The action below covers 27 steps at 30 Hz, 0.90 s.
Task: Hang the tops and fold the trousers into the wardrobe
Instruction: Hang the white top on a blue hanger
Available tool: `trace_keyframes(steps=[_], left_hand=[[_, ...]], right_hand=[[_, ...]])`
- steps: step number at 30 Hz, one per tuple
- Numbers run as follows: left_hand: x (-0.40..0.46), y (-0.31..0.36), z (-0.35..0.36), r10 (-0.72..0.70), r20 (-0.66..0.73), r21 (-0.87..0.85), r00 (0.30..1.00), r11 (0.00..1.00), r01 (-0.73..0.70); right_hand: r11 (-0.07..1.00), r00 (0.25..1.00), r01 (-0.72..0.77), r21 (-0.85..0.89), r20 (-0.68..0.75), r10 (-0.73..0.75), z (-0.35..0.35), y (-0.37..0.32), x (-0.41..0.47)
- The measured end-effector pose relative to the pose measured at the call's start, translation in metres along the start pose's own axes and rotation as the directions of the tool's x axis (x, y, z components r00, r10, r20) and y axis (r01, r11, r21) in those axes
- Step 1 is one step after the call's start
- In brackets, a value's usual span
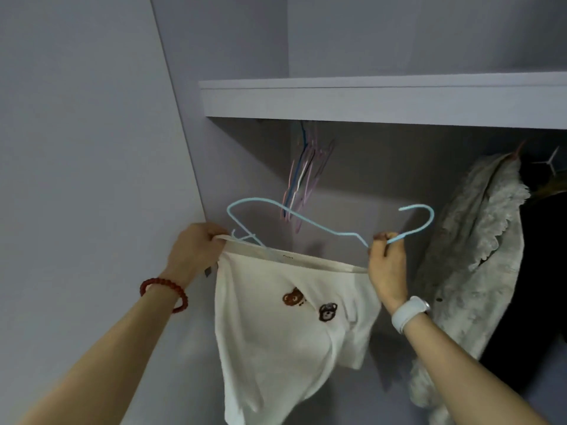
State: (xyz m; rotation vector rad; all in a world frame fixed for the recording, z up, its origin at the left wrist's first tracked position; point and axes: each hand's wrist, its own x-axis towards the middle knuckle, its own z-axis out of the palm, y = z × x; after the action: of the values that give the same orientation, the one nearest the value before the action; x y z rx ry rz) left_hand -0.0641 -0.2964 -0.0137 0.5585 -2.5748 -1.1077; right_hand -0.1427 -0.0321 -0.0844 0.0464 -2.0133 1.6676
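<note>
A white top (276, 338) with two small bear patches hangs in front of me inside the wardrobe. Its neck band is stretched wide between my hands. My left hand (196, 250) grips the left end of the neck band. My right hand (386, 265) holds the right end of the band and pinches a light blue wire hanger (325, 229) near its hook. The hanger lies tilted above the neckline, with its left end poking into the opening by my left hand.
A grey shelf (368, 99) runs overhead. Several empty coloured hangers (303, 179) hang below it at the back. A pale lace-edged garment (478, 256) and a dark one (540, 286) hang at the right. The wardrobe's side panel (92, 148) stands at the left.
</note>
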Motion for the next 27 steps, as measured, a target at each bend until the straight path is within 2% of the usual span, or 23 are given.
trace_keyframes(steps=[2, 3, 6, 7, 10, 14, 21, 24, 27], left_hand=[[0.005, -0.001, -0.001, -0.028, 0.016, 0.111, 0.999, 0.993, 0.026], [0.009, -0.002, 0.000, -0.049, 0.019, 0.094, 0.999, 0.994, 0.047], [0.014, 0.003, 0.003, -0.173, 0.089, -0.198, 0.981, 0.962, 0.188], [0.014, 0.004, 0.004, -0.195, 0.104, -0.249, 0.975, 0.944, 0.216], [0.018, 0.005, 0.009, -0.189, 0.098, -0.279, 0.977, 0.937, 0.210], [0.021, 0.010, 0.014, -0.243, 0.130, -0.415, 0.961, 0.867, 0.275], [0.020, 0.012, 0.022, -0.184, 0.196, -0.369, 0.963, 0.896, 0.246], [0.020, 0.008, 0.023, -0.187, 0.193, -0.372, 0.963, 0.895, 0.248], [0.021, 0.008, 0.021, -0.194, 0.181, -0.399, 0.964, 0.882, 0.252]], right_hand=[[0.996, 0.996, 0.085, -0.040, 0.030, -0.084, -0.002, -0.018, 0.004], [0.993, 0.993, 0.110, -0.049, 0.042, -0.108, -0.004, -0.025, 0.005], [0.988, 0.989, 0.141, -0.062, 0.050, -0.138, -0.008, -0.035, 0.011], [0.989, 0.990, 0.136, -0.062, 0.046, -0.133, -0.011, -0.036, 0.012], [0.992, 0.994, 0.104, -0.069, 0.039, -0.101, -0.018, -0.031, 0.016], [0.994, 0.997, 0.076, -0.083, 0.029, -0.074, -0.022, -0.021, 0.010], [0.997, 0.997, -0.026, -0.069, -0.079, 0.020, -0.024, -0.010, 0.008], [0.996, 0.998, -0.030, -0.086, -0.065, 0.025, -0.021, -0.005, 0.004], [0.990, 0.999, 0.033, -0.136, -0.023, -0.036, -0.014, -0.007, -0.003]])
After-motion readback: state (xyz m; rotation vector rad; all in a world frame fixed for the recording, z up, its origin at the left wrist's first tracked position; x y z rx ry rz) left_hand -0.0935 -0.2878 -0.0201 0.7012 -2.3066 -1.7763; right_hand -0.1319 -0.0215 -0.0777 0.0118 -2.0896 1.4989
